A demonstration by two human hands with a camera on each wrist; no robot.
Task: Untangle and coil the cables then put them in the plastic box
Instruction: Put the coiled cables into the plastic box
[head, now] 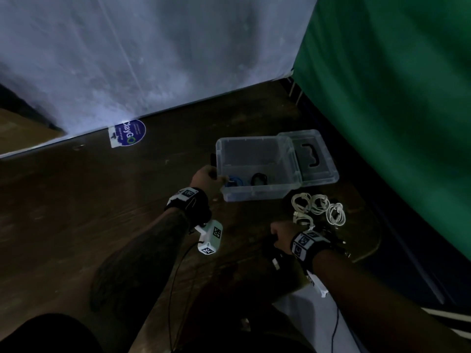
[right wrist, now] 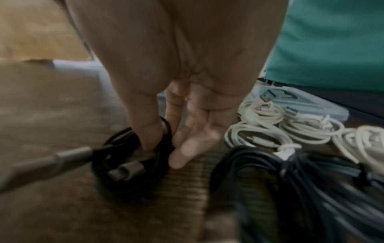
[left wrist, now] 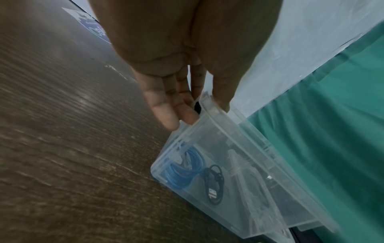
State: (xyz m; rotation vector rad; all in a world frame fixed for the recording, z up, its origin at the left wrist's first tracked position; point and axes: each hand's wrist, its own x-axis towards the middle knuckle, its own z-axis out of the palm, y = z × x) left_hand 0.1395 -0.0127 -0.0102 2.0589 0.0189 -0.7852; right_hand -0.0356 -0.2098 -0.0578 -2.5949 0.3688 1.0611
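A clear plastic box (head: 257, 194) stands open on the dark wooden table, its lid (head: 316, 171) folded out to the right. Inside lie a coiled blue cable (left wrist: 182, 169) and a small black coiled cable (left wrist: 214, 184). My left hand (left wrist: 197, 115) pinches the box's left rim, thumb inside and fingers outside. Nearer me, my right hand (right wrist: 164, 152) grips a coiled black cable (right wrist: 129, 164) with grey plugs, thumb through the coil. Several coiled white cables (right wrist: 270, 131) lie just right of that hand.
A larger bundle of black cable (right wrist: 290, 189) lies in front of the white coils. A green cloth (head: 395, 123) hangs along the table's right edge. A pale sheet (head: 153, 59) backs the table, with a round blue sticker (head: 130, 133) at its foot.
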